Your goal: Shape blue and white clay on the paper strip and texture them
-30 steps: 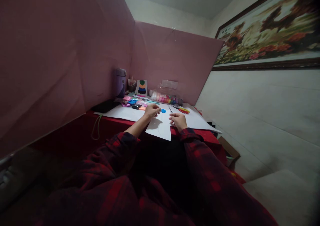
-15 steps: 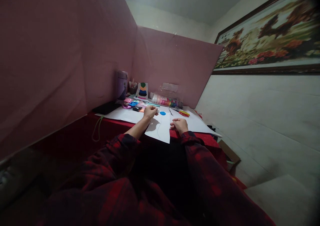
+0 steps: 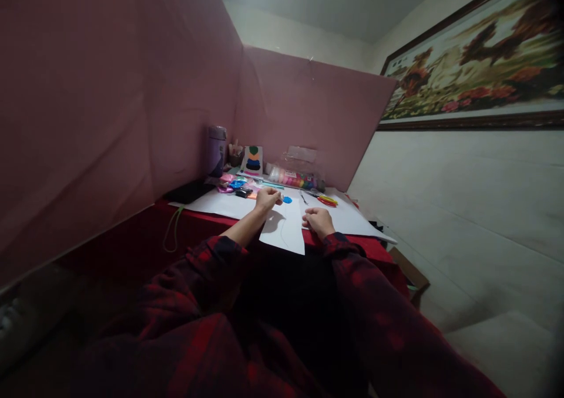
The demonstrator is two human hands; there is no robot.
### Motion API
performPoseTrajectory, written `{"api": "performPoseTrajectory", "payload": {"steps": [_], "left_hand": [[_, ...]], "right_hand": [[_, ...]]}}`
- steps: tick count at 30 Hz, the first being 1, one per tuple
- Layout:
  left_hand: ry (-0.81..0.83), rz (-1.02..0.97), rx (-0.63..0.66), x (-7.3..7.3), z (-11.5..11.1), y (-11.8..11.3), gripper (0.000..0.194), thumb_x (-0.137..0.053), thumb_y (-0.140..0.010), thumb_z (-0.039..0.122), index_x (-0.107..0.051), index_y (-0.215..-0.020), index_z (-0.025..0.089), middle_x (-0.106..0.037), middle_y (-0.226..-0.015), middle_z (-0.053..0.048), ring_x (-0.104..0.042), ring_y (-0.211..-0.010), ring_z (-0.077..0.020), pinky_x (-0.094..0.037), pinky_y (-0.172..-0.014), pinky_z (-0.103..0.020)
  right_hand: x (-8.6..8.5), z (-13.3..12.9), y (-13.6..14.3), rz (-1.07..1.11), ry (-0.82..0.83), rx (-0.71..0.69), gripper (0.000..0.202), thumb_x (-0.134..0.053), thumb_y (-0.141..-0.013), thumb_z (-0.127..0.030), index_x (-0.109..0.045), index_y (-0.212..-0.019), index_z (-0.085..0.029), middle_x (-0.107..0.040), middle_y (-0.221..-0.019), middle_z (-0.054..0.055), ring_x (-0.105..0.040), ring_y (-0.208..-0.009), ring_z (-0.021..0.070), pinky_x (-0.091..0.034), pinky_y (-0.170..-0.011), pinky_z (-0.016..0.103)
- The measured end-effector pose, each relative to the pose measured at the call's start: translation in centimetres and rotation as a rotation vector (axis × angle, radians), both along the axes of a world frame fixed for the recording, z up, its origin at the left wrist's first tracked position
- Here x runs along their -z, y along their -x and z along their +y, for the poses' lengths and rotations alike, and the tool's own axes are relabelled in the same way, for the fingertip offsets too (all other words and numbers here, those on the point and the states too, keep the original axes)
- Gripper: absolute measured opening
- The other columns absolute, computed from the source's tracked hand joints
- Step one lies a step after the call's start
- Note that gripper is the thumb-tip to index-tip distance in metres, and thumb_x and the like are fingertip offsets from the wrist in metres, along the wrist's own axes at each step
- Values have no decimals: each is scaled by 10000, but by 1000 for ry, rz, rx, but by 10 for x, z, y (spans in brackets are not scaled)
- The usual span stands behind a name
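Note:
A white paper sheet (image 3: 288,233) with a thin curved line drawn on it lies at the near edge of the red-covered table (image 3: 194,215). My left hand (image 3: 267,199) rests curled at the sheet's far left corner, right beside a small blue round piece (image 3: 287,199). Whether its fingers pinch anything is too small to tell. My right hand (image 3: 318,220) lies loosely curled on the sheet's right edge, nothing visible in it. Both sleeves are dark red plaid.
A larger white sheet (image 3: 348,217) covers the table. Behind it sit a purple cup (image 3: 217,150), a coloured card (image 3: 253,159), a tray of coloured clay (image 3: 294,178), scissors (image 3: 325,199), small wrappers (image 3: 233,183) and a black object (image 3: 188,190). Pink partition boards (image 3: 304,104) enclose two sides.
My right hand has drawn back slightly toward me along the sheet's right edge. The small sheet has shifted a little. The left hand stays by the blue piece.

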State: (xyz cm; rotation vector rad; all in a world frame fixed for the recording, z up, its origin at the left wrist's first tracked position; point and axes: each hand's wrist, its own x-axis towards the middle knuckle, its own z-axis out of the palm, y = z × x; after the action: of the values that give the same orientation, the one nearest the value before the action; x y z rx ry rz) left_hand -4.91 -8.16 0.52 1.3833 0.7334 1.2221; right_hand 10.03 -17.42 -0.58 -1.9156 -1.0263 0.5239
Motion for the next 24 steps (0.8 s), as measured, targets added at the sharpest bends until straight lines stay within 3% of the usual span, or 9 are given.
{"api": "performPoseTrajectory", "payload": {"steps": [3,8,11,14,17,24], "left_hand": [[47,-41,-17,-12,2,2,166,-631,-810,215,-580,-671,139,-625,-574,-1,-593,-539,-98,-427,-618,-230],[93,-44,90,-50,8,0,234,-601,-835,224,-547,-623,140,-623,-528,-33,-586,-496,-113,-438,-609,-258],[63,-54,157,-68,14,-10,186,-657,-785,182,-570,-629,131,-617,-519,-29,-572,-477,-105,-428,-577,-243],[31,-86,158,-75,28,-28,156,-671,-733,112,-557,-630,139,-593,-504,1,-544,-457,-94,-430,-553,-236],[-1,-108,135,-70,48,-50,136,-680,-688,89,-566,-643,146,-573,-509,28,-528,-454,-89,-425,-529,-228],[-65,-64,18,-23,86,-78,89,-677,-662,137,-590,-662,157,-569,-551,36,-540,-528,-95,-413,-528,-215]], "right_hand": [[-16,7,-9,-90,59,-15,314,-591,-940,-341,-594,-1188,-148,-636,-1142,82,-650,-943,187,-568,-796,380],[-44,32,-35,-250,83,-48,285,-593,-938,-345,-615,-1135,-141,-649,-1095,74,-650,-912,177,-564,-781,365],[-47,54,-45,-307,57,-115,257,-593,-938,-351,-632,-1067,-133,-665,-1010,54,-653,-844,157,-562,-745,342],[-44,78,-49,-344,-14,-193,166,-633,-902,-290,-658,-887,-127,-667,-806,10,-632,-700,125,-540,-683,300],[-40,102,-50,-335,-134,-241,91,-623,-817,-157,-681,-747,-153,-663,-676,5,-613,-583,120,-507,-649,269],[-17,131,-53,-110,-391,-259,271,-535,-817,-274,-612,-1041,-142,-683,-844,47,-630,-624,132,-536,-601,269]]}}
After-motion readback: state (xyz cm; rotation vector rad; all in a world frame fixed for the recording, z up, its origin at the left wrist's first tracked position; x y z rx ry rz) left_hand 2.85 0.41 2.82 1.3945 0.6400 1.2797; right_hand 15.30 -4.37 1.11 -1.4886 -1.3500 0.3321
